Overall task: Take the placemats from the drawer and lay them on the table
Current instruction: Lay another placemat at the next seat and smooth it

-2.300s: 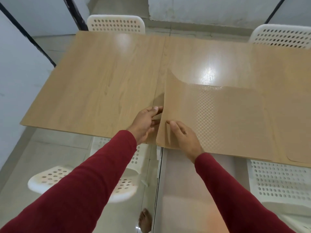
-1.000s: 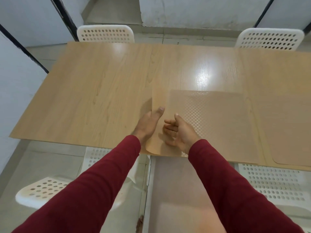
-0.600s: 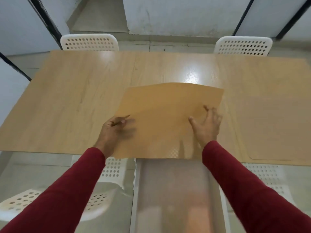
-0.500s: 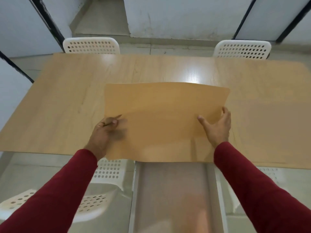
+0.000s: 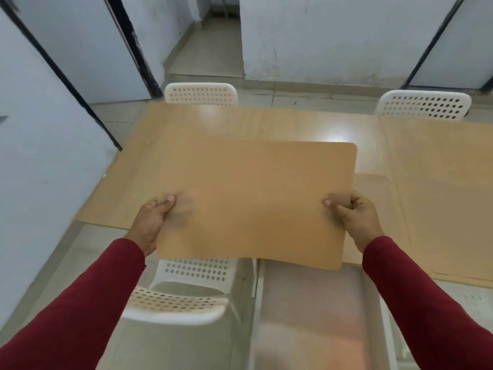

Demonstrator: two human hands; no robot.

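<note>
I hold a tan, wood-coloured placemat point(image 5: 256, 201) flat in the air over the near edge of the wooden table point(image 5: 293, 124). My left hand point(image 5: 153, 222) grips its left edge, thumb on top. My right hand point(image 5: 357, 217) grips its right edge the same way. Another placemat point(image 5: 450, 222) of the same colour lies flat on the table at the right, and part of a further mat point(image 5: 373, 188) shows just beyond my right hand. An open drawer point(image 5: 314, 311) with a pale inside sticks out below the table edge in front of me.
White perforated chairs stand around the table: two at the far side point(image 5: 201, 93) point(image 5: 424, 104) and one at the near left point(image 5: 181, 292) beside the drawer. White walls with black strips close in on the left.
I peeled the top placemat off the stack on the table, took it by both side edges and lifted it. It now hangs higher and further left than before.
</note>
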